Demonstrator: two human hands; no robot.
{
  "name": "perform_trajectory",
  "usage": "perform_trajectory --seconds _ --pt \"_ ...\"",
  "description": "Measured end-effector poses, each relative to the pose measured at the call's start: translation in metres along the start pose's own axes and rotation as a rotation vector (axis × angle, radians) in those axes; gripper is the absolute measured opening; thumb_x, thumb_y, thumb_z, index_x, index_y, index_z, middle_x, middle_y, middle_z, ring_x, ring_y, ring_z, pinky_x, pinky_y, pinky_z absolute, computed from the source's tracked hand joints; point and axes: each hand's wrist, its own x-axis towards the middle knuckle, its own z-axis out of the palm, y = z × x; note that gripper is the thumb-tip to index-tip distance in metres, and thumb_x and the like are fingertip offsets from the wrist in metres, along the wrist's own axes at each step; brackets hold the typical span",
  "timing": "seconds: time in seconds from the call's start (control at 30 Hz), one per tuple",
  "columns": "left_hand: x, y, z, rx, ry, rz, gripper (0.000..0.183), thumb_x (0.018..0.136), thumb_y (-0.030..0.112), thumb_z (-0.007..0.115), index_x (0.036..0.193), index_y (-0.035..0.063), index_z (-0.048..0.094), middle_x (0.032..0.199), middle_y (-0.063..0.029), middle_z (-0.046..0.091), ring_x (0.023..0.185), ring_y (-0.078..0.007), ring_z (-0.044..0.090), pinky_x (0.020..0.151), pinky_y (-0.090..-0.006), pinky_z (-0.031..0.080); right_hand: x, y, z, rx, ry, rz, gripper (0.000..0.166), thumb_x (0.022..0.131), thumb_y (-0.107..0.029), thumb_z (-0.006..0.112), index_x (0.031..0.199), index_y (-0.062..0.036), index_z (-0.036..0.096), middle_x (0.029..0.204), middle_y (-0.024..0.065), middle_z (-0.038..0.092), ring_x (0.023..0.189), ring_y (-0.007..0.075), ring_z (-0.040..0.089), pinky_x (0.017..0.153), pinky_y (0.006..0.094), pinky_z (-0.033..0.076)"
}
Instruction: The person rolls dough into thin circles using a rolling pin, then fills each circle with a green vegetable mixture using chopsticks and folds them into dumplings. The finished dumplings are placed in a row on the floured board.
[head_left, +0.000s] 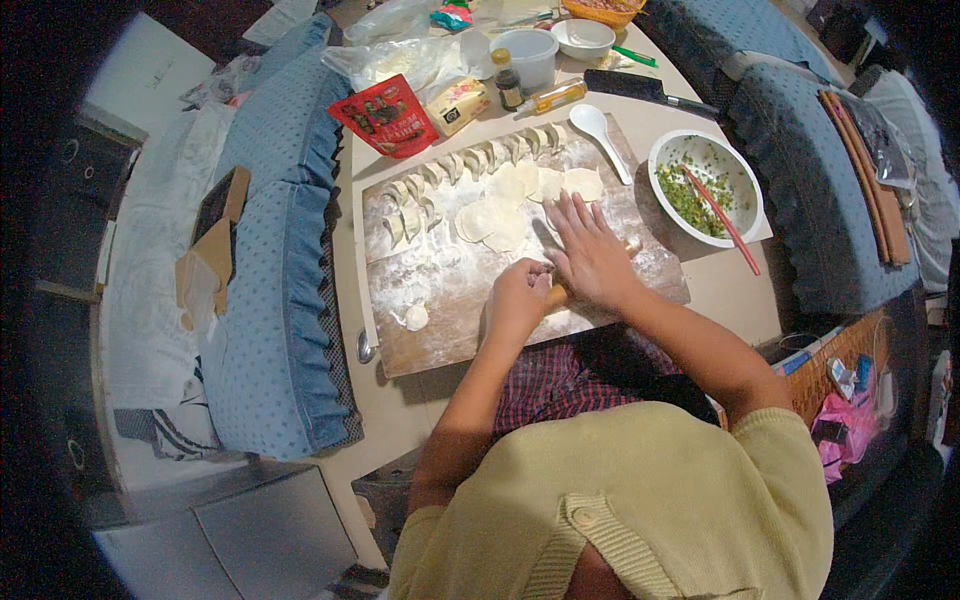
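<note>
On a floured wooden board (465, 330), my right hand (590, 244) lies palm down with its fingers spread, over a wooden rolling pin (556, 298). Beside it my left hand (519, 289) is curled with bent fingers near the pin's left part; what its fingers hold cannot be told. Flat round dough wrappers (491, 221) overlap beyond my hands, some near my right fingertips. Folded dumplings (475, 161) stand in a row along the far side, with several more at the left. A small dough ball (416, 318) sits near the board's left front.
Right of the board are a white bowl (664, 206) of chopped green filling, red chopsticks (721, 217) and a white spoon (600, 139). Behind lie a black cleaver (626, 85), bottles, a red packet (386, 116) and a plastic tub (529, 60). Blue covered seats (262, 300) flank the table.
</note>
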Motion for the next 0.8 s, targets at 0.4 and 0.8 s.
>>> perform_trajectory --seconds 0.4,0.8 --pt "-0.005 -0.011 -0.005 -0.126 0.033 -0.026 0.016 0.085 0.014 0.063 0.088 -0.0014 0.067 0.076 -0.0162 0.068 0.066 -0.0254 0.065 0.066 -0.0373 0.052 -0.022 -0.006 0.003 0.049 -0.068 -0.075 0.071 0.093 -0.034 0.053 0.152 -0.0053 0.026 0.153 0.0278 0.028 0.144 0.0409 0.026 0.119 0.0505 0.019" --pt "-0.001 -0.010 -0.010 -0.134 0.019 -0.094 0.028 0.080 0.016 0.064 0.102 -0.0006 0.066 0.089 -0.0220 0.069 0.078 -0.0358 0.067 0.071 -0.0415 0.051 -0.024 -0.005 -0.005 0.038 -0.060 -0.086 0.075 0.091 -0.031 0.055 0.151 -0.0006 0.022 0.154 0.0276 0.027 0.145 0.0399 0.024 0.119 0.0483 0.018"
